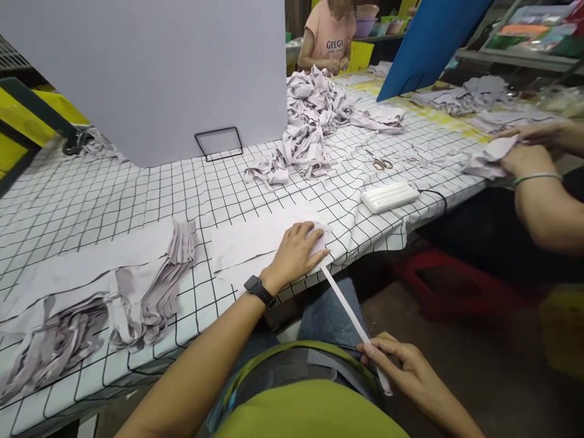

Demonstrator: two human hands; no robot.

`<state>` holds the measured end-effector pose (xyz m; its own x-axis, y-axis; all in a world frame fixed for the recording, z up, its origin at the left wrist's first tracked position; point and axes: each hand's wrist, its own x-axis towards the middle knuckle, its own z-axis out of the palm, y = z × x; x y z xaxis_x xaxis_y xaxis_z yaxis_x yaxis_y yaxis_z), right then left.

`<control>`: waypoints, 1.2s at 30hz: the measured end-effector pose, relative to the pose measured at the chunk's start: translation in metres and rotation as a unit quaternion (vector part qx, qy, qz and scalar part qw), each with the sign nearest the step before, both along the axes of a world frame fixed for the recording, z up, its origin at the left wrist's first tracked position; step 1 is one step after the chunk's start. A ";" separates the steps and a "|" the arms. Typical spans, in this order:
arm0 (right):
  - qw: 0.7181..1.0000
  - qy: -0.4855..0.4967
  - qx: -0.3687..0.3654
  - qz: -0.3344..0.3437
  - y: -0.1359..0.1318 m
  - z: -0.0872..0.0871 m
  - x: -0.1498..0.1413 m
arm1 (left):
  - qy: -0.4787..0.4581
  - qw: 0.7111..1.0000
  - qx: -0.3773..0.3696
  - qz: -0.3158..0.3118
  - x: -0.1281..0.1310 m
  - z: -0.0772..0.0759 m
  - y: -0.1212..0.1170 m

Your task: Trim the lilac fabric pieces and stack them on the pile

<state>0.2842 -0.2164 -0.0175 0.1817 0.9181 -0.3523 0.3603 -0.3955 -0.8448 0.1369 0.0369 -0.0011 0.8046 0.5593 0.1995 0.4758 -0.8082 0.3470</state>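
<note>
My left hand (296, 252) lies on a pale lilac fabric piece (246, 243) at the table's front edge, fingers curled over its right end. A narrow white strip (349, 313) runs from under that hand down off the table to my right hand (404, 362), which pinches its lower end above my lap. A black watch sits on my left wrist.
Folded lilac fabric stacks (137, 286) lie at the left on the checked tablecloth (91, 201). A heap of scraps (310, 121), scissors (379, 162) and a white block (389, 196) sit farther back. A grey board (150, 73) stands upright. Another person's hands (524, 155) hold fabric at the right; a third person sits beyond.
</note>
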 end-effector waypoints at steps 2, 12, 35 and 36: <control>1.000 0.020 -0.008 -0.009 -0.006 0.002 -0.001 | 0.004 1.000 0.002 0.000 0.000 0.001 0.000; 0.991 0.112 -0.071 -0.023 -0.020 0.008 0.003 | -0.002 1.000 0.006 -0.001 0.000 -0.002 0.001; 0.962 0.238 0.040 -0.124 0.072 0.046 -0.013 | -0.256 0.932 -0.257 -0.017 -0.030 0.053 -0.066; 0.966 0.226 0.050 -0.112 0.078 0.045 -0.014 | -0.255 0.927 -0.273 -0.024 -0.034 0.056 -0.072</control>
<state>0.2700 -0.1383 0.0274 0.2284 0.9071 -0.3535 -0.1397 -0.3288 -0.9340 0.1029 -0.0352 0.0549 0.7109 0.6542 0.2580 0.1052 -0.4617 0.8808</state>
